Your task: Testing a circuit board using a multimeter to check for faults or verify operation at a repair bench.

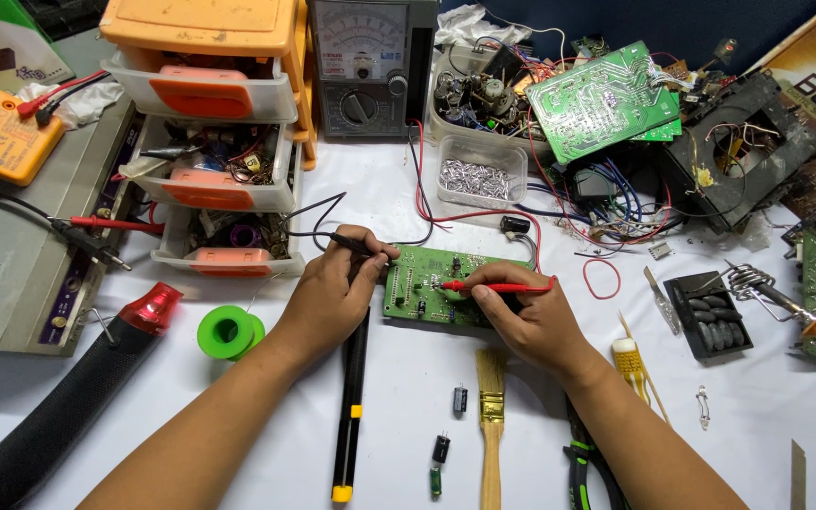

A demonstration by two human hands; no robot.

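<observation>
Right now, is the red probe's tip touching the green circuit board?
Touching. The head view shows the red probe, held in the right hand, with its tip resting on the green circuit board, no gap visible.

a green circuit board (441, 286) is lying flat on the white table, its long side running left to right. a black probe (353, 245) is pointing at its upper left corner (the black wire is trailing away behind it). a red probe (493, 285) is lying almost level over the board, its tip touching near the middle, its red wire curving up behind.
</observation>
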